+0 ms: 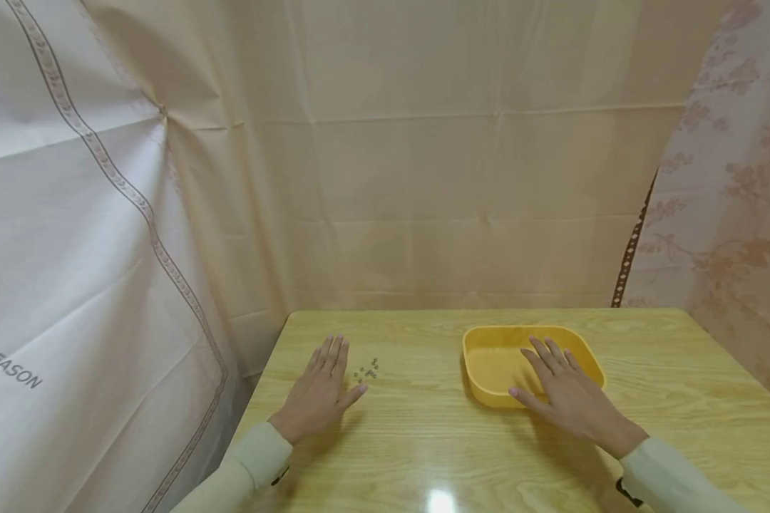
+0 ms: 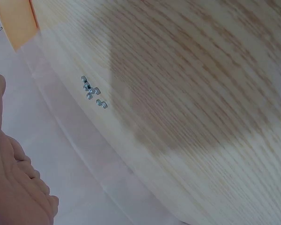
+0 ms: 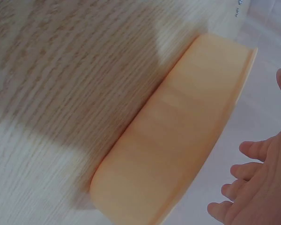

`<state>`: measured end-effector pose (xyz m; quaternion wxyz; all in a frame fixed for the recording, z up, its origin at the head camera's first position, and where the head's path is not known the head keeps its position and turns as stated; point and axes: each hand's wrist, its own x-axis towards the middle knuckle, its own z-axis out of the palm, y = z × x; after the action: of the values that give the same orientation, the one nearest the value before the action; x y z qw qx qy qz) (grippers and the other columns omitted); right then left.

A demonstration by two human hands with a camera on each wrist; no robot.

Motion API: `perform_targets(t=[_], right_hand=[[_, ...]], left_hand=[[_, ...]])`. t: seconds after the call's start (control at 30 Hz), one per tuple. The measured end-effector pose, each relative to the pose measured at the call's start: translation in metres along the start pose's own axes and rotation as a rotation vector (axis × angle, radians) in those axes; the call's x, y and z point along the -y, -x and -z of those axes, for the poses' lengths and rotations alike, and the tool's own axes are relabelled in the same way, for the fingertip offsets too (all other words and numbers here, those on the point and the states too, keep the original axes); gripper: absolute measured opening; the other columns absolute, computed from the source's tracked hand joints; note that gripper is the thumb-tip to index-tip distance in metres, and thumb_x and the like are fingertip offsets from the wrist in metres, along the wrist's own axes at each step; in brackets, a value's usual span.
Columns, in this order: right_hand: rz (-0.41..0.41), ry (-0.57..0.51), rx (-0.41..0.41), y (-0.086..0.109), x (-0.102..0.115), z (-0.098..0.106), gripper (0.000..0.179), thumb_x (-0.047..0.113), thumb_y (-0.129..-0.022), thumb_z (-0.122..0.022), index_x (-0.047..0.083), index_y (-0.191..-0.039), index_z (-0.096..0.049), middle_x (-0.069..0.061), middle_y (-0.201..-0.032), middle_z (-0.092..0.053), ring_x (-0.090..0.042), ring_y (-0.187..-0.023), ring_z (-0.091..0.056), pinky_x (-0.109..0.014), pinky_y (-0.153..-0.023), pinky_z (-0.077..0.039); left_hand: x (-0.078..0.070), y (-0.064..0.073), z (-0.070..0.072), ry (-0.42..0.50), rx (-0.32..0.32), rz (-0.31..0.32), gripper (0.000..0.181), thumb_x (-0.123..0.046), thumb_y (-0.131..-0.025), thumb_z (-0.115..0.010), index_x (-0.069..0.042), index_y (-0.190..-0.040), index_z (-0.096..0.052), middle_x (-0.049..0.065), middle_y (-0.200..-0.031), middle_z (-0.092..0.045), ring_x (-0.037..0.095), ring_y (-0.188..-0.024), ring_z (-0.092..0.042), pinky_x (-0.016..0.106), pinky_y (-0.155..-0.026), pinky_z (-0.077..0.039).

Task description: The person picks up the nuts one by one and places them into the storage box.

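Observation:
In the head view my left hand [image 1: 319, 392] hovers over the left part of the table, fingers straight and thumb spread, holding nothing. Just right of it lies a loose cluster of several small metal nuts [image 1: 369, 372]; in the left wrist view the shiny nuts [image 2: 90, 89] sit close together on the wood. My right hand [image 1: 565, 395] is held over the near right side of a yellow plastic tray [image 1: 488, 399], its fingers spread and nothing in them. The right wrist view shows the outer wall of the tray [image 3: 164, 131], with the hand apart from it.
The light wood table [image 1: 411, 442] carries the nuts on the left and the tray on the right. A beige cloth [image 1: 449, 171] hangs behind its far edge. More cloth hangs at the left [image 1: 103, 249] and a floral curtain [image 1: 738, 214] at the right.

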<state>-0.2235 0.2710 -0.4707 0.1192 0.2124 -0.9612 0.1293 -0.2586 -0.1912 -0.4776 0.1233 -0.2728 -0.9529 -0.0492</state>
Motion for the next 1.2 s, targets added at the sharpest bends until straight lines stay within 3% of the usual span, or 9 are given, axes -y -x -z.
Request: perform_targets(t=[0.2,0.33,0.5,0.63,0.77,0.9,1.03,1.2], right_hand=[[-0.01,-0.017,-0.001,0.0,0.001,0.0,0.08,0.055,-0.102,-0.056,-0.004,-0.153,-0.038,-0.03,-0.162,-0.025,-0.055,-0.146,-0.023,-0.069,-0.115,-0.022],[-0.047,-0.065,-0.031,-0.001,0.0,0.004,0.071,0.049,-0.106,-0.052,-0.004,-0.151,-0.041,-0.031,-0.158,-0.033,-0.057,-0.143,-0.028,-0.072,-0.109,-0.029],[-0.076,-0.041,-0.19,-0.001,-0.011,0.006,0.047,0.035,-0.106,-0.059,-0.004,-0.132,-0.059,-0.027,-0.131,-0.059,-0.046,-0.117,-0.054,-0.062,-0.088,-0.049],[-0.138,0.002,-0.264,0.003,-0.026,0.008,0.031,0.027,-0.103,-0.063,-0.003,-0.113,-0.065,-0.023,-0.107,-0.065,-0.039,-0.093,-0.055,-0.051,-0.072,-0.049],[-0.237,0.0,-0.24,0.013,-0.041,0.01,0.03,0.029,-0.104,-0.061,-0.001,-0.102,-0.063,-0.019,-0.097,-0.064,-0.036,-0.084,-0.055,-0.045,-0.061,-0.047],[-0.319,-0.029,-0.176,0.023,-0.055,0.012,0.032,0.03,-0.105,-0.058,-0.001,-0.097,-0.059,-0.015,-0.087,-0.063,-0.027,-0.07,-0.053,-0.036,-0.05,-0.043],[-0.357,-0.075,-0.151,0.028,-0.063,0.013,0.033,0.027,-0.106,-0.055,-0.005,-0.096,-0.055,-0.013,-0.08,-0.06,-0.02,-0.06,-0.049,-0.033,-0.048,-0.041],[-0.386,-0.103,-0.141,0.033,-0.07,0.015,0.034,0.026,-0.107,-0.05,-0.006,-0.096,-0.051,-0.009,-0.071,-0.056,-0.021,-0.056,-0.048,-0.035,-0.047,-0.04]], left_hand=[[0.001,0.0,-0.004,0.001,0.009,0.001,0.088,-0.059,-0.107,-0.039,0.009,-0.159,-0.016,0.024,-0.167,-0.006,0.039,-0.155,-0.009,0.051,-0.124,-0.014],[0.001,0.0,-0.005,0.005,0.025,0.001,0.083,-0.054,-0.109,-0.039,0.009,-0.159,-0.019,0.025,-0.166,-0.014,0.041,-0.154,-0.015,0.051,-0.123,-0.016],[0.006,-0.001,-0.007,0.018,0.001,0.011,0.067,-0.039,-0.109,-0.05,0.01,-0.153,-0.037,0.028,-0.156,-0.039,0.043,-0.148,-0.032,0.052,-0.121,-0.025],[0.011,-0.003,-0.012,0.044,-0.076,0.024,0.047,-0.028,-0.105,-0.061,0.009,-0.134,-0.059,0.023,-0.134,-0.062,0.04,-0.131,-0.054,0.049,-0.111,-0.042],[0.015,-0.005,-0.016,0.08,-0.116,0.053,0.031,-0.024,-0.102,-0.067,0.002,-0.118,-0.069,0.016,-0.113,-0.07,0.031,-0.106,-0.066,0.043,-0.091,-0.055],[0.016,-0.008,-0.018,0.164,-0.102,0.093,0.021,-0.021,-0.099,-0.071,-0.002,-0.108,-0.071,0.01,-0.099,-0.07,0.024,-0.088,-0.065,0.037,-0.074,-0.057],[0.02,-0.01,-0.022,0.268,-0.048,0.159,0.016,-0.02,-0.098,-0.072,-0.005,-0.104,-0.071,0.004,-0.094,-0.069,0.017,-0.082,-0.064,0.033,-0.067,-0.055],[0.027,-0.015,-0.029,0.395,0.01,0.223,0.017,-0.023,-0.097,-0.074,-0.008,-0.105,-0.07,-0.002,-0.092,-0.068,0.011,-0.079,-0.062,0.03,-0.065,-0.053]])
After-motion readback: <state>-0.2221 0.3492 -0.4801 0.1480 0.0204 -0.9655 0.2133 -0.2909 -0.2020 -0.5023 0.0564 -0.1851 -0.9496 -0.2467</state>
